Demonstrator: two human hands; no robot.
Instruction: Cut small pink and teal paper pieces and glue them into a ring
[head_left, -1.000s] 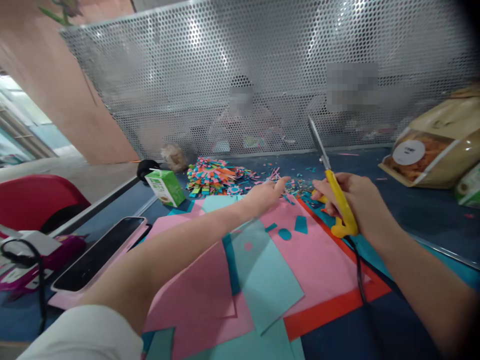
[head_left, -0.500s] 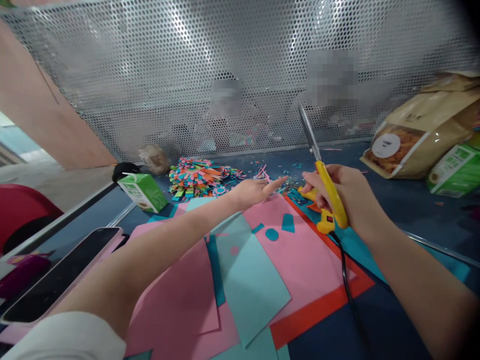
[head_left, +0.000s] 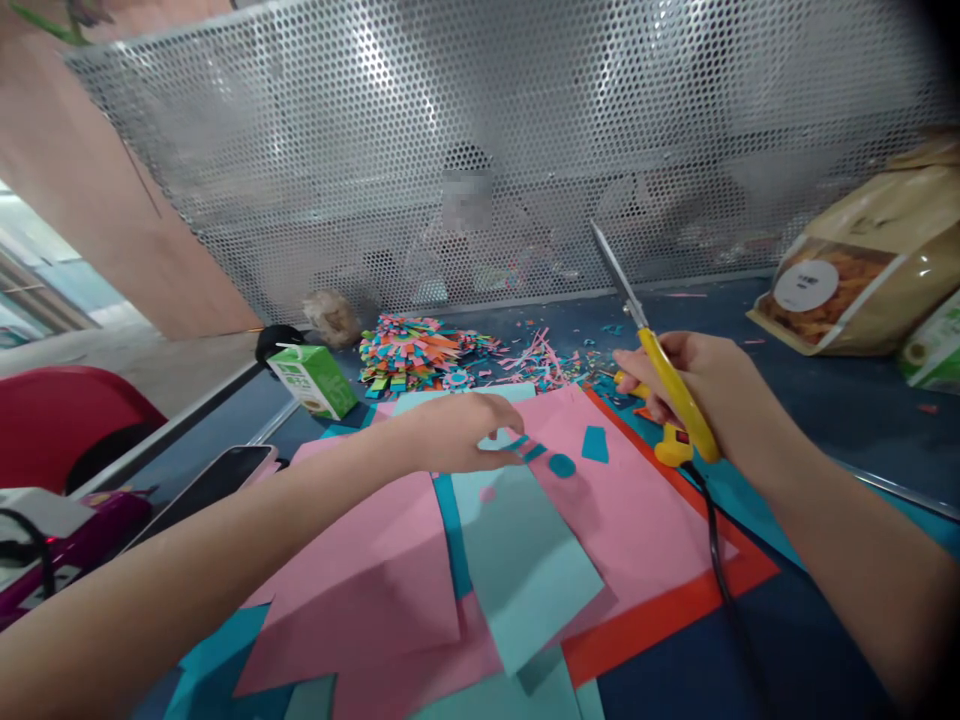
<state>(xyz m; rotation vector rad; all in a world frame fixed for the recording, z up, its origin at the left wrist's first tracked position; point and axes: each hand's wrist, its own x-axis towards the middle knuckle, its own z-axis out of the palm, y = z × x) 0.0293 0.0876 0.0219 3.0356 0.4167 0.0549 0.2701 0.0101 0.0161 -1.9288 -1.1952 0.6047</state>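
My left hand reaches over the layered sheets, a small blue paper strip between its fingertips. Beside that strip, a second blue strip, a blue paper disc and a blue four-sided piece lie on a pink sheet. A small pink disc rests on the pale blue sheet. In my right hand are yellow-handled scissors, raised with the blades together and pointing up. Below that hand lies a yellow glue gun, partly hidden, with a black cord.
A heap of fringed coloured paper and pink scraps lie toward the perforated metal screen. A green drink carton and a phone are at left. A brown snack bag stands at right. A person sits beyond the screen.
My left hand has drawn back from near the scraps to above the pale blue sheet, now with a blue strip in its fingers. My right hand still holds the scissors up. The view has shifted slightly.
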